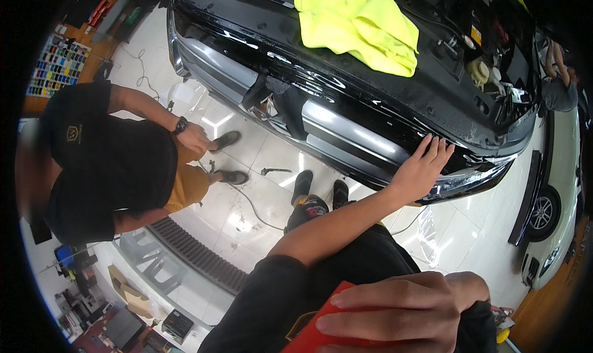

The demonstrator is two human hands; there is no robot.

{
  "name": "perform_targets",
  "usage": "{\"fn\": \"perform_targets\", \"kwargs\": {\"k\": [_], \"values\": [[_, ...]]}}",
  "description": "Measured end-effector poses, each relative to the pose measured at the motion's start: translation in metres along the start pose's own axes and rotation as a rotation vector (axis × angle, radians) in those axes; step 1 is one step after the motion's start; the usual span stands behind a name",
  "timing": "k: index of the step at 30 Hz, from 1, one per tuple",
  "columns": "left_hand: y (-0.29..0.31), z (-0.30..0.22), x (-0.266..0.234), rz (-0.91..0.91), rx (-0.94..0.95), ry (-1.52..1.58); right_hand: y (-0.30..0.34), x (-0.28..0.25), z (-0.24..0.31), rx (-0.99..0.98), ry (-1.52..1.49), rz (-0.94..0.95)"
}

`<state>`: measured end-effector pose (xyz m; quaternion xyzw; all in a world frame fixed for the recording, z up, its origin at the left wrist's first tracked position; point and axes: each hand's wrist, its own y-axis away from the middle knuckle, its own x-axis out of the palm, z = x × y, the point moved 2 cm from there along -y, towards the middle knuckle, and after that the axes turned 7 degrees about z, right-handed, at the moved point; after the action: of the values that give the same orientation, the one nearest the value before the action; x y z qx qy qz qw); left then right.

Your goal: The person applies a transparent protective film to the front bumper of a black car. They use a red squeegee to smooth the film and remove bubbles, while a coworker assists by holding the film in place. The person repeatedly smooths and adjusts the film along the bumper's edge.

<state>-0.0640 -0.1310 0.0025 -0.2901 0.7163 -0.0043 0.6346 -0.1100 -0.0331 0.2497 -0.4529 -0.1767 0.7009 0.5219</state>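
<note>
Black car front (pixel 377 115) under L hand (pixel 426 161), fingers slightly spread; R hand (pixel 395 313) clutches red pc. (pixel 315 325) (loose grip cd. drop it).

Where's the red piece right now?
The red piece is at the head view's bottom edge, near centre, held in the right hand, below the left forearm.

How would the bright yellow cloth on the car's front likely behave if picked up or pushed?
The bright yellow cloth is probably floppy: its loose folds suggest it would sag when lifted. It looks thin, so likely light for its size, though whether it is damp cannot be told. Lying crumpled on the car's black front, it would probably bunch or slide rather than roll.
</note>
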Motion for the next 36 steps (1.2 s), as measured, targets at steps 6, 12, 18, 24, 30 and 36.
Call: {"fn": "perform_targets", "kwargs": {"k": [6,12,18,24,30,36], "values": [[0.002,0.0,0.003,0.02,0.015,-0.054,-0.027,0.006,0.003,0.063,-0.027,-0.059],[0.002,0.013,-0.004,-0.037,0.078,-0.025,-0.041,0.044,-0.071,0.449,0.318,0.194],[0.003,0.026,-0.002,-0.031,0.158,0.039,-0.042,0.113,-0.256,0.744,0.822,0.134],[0.003,0.029,-0.007,0.061,0.217,-0.174,-0.089,0.165,-0.302,0.786,1.082,0.147],[0.002,0.032,0.003,0.057,0.227,-0.192,-0.082,0.165,-0.298,0.884,1.004,0.266],[0.003,0.031,0.004,0.073,0.258,-0.159,-0.043,0.107,-0.239,1.129,0.805,0.116]]}}
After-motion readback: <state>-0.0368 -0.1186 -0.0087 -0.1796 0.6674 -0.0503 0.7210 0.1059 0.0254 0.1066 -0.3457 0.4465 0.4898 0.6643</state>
